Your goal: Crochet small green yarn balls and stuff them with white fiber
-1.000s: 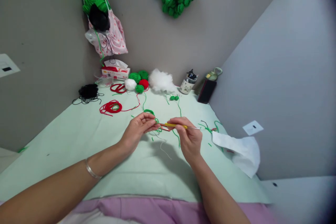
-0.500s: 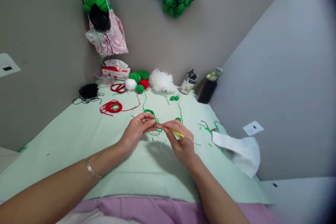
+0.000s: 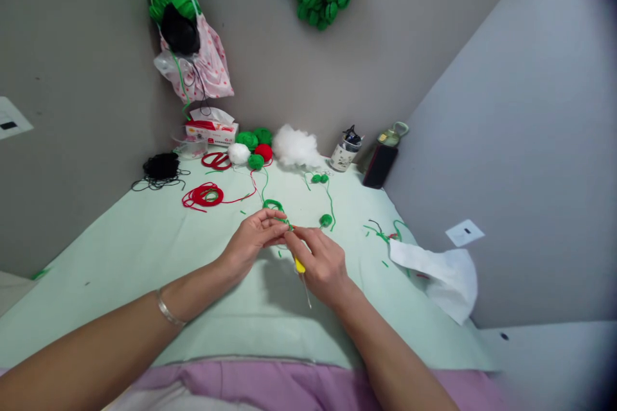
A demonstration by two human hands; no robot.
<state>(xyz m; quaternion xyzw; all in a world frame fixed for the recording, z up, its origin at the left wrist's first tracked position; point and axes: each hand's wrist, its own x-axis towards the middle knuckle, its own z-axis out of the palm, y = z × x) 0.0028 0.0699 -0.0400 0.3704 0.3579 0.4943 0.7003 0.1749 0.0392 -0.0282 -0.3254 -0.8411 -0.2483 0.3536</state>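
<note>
My left hand (image 3: 253, 234) pinches a small green crochet piece (image 3: 290, 226), mostly covered by the fingertips. A yellow-handled crochet hook (image 3: 299, 266) sits in my right hand (image 3: 322, 260), its thin metal end pointing down toward the table. The fingertips of both hands meet at the work. Just beyond my left fingers lies a loop of green yarn (image 3: 274, 204), with a strand running back toward the yarn balls. Past my right hand is a small green crocheted ball (image 3: 326, 221).
Behind my hands stand a red yarn ball (image 3: 263, 153), white stuffing (image 3: 296, 146), a pen cup (image 3: 345, 153) and a phone (image 3: 380, 166). To the left are red scissors (image 3: 216, 160), coiled red yarn (image 3: 202, 194) and black yarn (image 3: 162, 167). White tissue (image 3: 438, 270) lies at right.
My right hand has turned and shifted left, closer to my left fingers. The hook has swung from pointing right to pointing down. The small green ball now shows fully.
</note>
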